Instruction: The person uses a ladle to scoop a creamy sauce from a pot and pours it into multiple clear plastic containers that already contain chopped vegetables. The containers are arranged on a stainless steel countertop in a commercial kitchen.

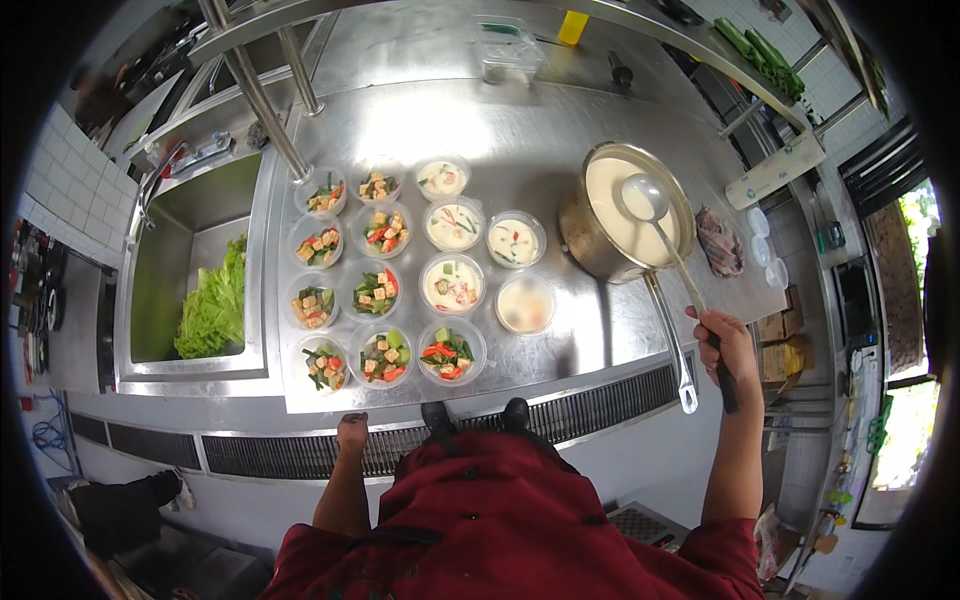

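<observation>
My right hand [731,345] is closed round the dark handle of a metal ladle [646,200]. The ladle's bowl is over the creamy white liquid in a steel saucepan [578,237], whose long handle points toward me. My left hand [352,430] is curled closed just off the counter's front edge, with nothing visible in it. Left of the saucepan stand several clear round tubs. Some, like one tub [376,290], hold tofu cubes, greens and red pieces. Others, like another tub [525,304], have white liquid over their contents.
A sink [190,235] with leafy lettuce [215,305] lies at the left. Right of the saucepan are a crumpled cloth [720,243] and small white lids or cups [760,250]. A clear plastic container [508,52] stands at the back, under an overhead shelf [700,50]. A metal post [255,90] rises beside the sink.
</observation>
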### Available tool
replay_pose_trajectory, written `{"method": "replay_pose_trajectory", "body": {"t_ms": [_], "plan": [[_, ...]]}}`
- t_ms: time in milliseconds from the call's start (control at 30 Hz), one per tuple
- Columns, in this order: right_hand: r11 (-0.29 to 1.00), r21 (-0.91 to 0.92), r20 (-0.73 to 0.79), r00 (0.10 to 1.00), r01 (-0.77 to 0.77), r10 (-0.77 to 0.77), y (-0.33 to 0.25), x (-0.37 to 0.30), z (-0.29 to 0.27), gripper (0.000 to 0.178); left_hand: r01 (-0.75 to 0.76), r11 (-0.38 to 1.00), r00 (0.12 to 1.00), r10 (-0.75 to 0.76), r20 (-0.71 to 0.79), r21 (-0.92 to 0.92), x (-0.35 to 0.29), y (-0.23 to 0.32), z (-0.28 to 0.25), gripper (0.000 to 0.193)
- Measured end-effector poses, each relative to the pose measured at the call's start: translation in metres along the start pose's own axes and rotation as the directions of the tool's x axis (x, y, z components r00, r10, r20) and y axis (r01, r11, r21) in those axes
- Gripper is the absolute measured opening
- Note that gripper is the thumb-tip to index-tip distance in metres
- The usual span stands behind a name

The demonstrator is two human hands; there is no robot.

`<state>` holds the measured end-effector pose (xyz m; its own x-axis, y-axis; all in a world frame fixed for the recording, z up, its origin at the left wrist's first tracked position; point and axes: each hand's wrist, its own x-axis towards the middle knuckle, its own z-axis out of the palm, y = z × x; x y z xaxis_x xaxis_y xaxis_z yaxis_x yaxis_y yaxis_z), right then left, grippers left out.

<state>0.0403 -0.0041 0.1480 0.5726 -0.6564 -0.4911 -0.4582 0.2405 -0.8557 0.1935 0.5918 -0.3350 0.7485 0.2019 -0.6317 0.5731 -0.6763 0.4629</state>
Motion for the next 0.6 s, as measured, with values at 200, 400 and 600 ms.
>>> {"method": "replay_pose_trajectory", "body": {"t_ms": [200, 400, 600], "plan": [[1.000, -0.003, 0.112, 0.994, 0.001, -0.001, -0.038, -0.012, 0.013, 0.035, -0.039, 0.998, 0.998, 0.040, -0.039, 0.043, -0.008, -0.021, 0.007, 0.042], [0.997, -0.063, 0.279, 0.960, 0.053, -0.033, -0.066, -0.001, 0.068, 0.034, 0.026, 0.999, 1.000, -0.026, -0.016, 0.033, -0.026, -0.019, -0.004, 0.042], [0.982, -0.159, 0.441, 0.897, 0.098, -0.018, -0.053, 0.039, 0.150, 0.034, -0.080, 0.994, 0.992, 0.086, -0.088, 0.076, -0.004, -0.068, -0.002, 0.041]]}}
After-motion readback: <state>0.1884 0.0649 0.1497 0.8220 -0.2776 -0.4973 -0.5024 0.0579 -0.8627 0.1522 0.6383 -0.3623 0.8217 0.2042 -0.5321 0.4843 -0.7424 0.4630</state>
